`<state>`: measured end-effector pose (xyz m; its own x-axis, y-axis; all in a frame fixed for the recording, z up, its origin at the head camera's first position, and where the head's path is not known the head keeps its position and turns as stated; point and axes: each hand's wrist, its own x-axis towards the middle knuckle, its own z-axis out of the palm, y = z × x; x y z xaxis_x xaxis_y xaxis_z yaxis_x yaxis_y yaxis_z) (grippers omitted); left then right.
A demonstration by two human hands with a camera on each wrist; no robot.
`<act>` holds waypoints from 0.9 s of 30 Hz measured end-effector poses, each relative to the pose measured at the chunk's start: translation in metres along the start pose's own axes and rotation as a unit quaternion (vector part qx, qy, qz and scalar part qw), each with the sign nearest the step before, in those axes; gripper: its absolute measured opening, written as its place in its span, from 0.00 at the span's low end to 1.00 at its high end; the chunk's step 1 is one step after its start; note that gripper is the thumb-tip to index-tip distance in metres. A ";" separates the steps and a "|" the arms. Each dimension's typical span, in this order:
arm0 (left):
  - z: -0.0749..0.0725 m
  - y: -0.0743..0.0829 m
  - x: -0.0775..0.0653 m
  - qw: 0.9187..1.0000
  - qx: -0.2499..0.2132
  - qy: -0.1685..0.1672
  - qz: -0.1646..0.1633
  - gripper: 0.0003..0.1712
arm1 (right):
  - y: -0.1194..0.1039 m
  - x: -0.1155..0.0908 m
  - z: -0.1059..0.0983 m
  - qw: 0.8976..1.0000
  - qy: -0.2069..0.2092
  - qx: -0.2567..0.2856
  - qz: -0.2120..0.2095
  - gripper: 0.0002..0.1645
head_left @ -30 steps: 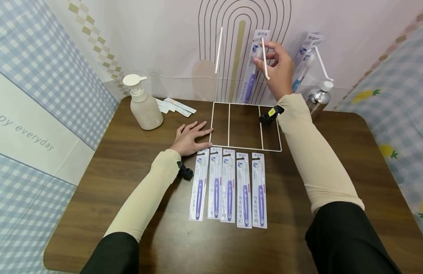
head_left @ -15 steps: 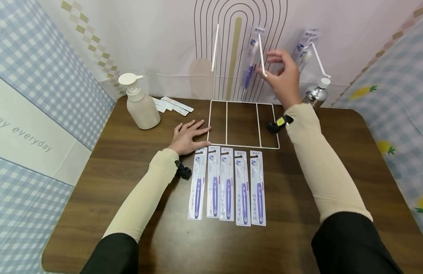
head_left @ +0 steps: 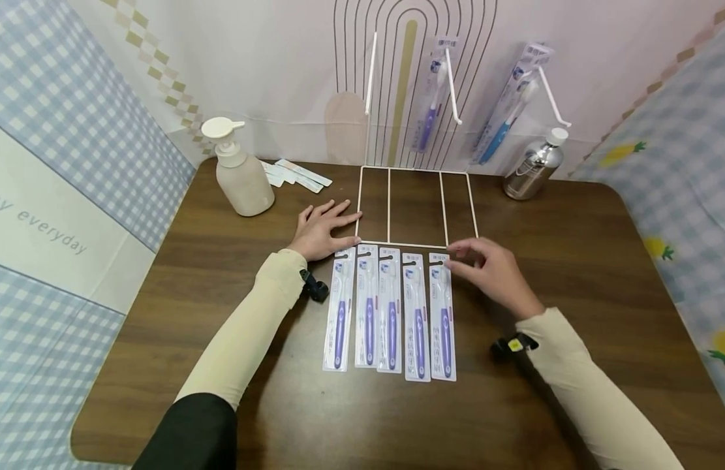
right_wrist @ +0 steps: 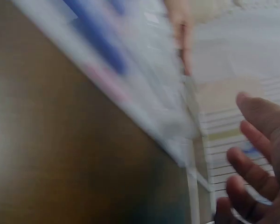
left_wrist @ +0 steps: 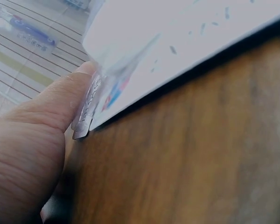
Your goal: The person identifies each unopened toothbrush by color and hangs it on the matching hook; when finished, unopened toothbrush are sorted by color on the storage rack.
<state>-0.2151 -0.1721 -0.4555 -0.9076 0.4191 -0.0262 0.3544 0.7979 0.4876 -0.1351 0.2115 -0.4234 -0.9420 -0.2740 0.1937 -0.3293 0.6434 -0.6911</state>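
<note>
Several packaged purple toothbrushes lie side by side on the wooden table, the rightmost toothbrush (head_left: 443,320) among them. My right hand (head_left: 491,267) hovers by its top end, thumb and fingers apart; the right wrist view shows a gap between the fingers and the blurred packs (right_wrist: 107,51). My left hand (head_left: 322,230) rests spread on the table, fingertips at the left side of a white wire rack (head_left: 388,205). Its thumb touches the top of the leftmost toothbrush pack (head_left: 340,313). A purple toothbrush (head_left: 431,111) hangs from the rack's middle hook, blue-handled ones (head_left: 506,117) from the right hook.
Behind my left hand stand a pump bottle (head_left: 241,173) and some flat white packets (head_left: 303,175). A silver bottle (head_left: 532,171) stands under the right hook (head_left: 553,98). The left hook (head_left: 370,75) sticks out bare. A patterned cloth backs the table.
My right hand has let go of the toothbrush pack on the middle hook and come down to the right end of the row. My left hand has stayed in place.
</note>
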 end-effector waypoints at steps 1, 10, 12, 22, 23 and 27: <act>0.000 0.000 0.000 1.000 0.000 0.001 -0.001 0.38 | 0.002 -0.006 0.004 1.000 -0.007 -0.005 -0.005 0.18; -0.001 0.000 0.001 1.000 -0.001 -0.003 -0.001 0.38 | 0.009 -0.026 0.023 0.997 -0.061 -0.044 0.010 0.29; -0.001 0.000 0.001 1.000 -0.003 -0.003 0.000 0.38 | 0.009 -0.027 0.026 0.997 -0.060 -0.050 0.012 0.31; 0.000 -0.002 0.002 1.000 -0.004 -0.005 -0.004 0.38 | 0.016 -0.029 0.030 0.999 -0.017 -0.034 0.006 0.25; 0.000 -0.002 0.002 1.000 -0.004 -0.006 -0.004 0.38 | 0.016 -0.029 0.029 0.999 -0.016 -0.030 0.005 0.25; -0.001 0.000 0.002 1.000 -0.004 -0.008 -0.004 0.38 | 0.009 -0.029 0.020 1.000 -0.006 -0.006 -0.004 0.24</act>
<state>-0.2170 -0.1721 -0.4550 -0.9068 0.4193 -0.0440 0.3448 0.7975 0.4951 -0.1094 0.2114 -0.4495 -0.9387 -0.2876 0.1903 -0.3372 0.6499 -0.6812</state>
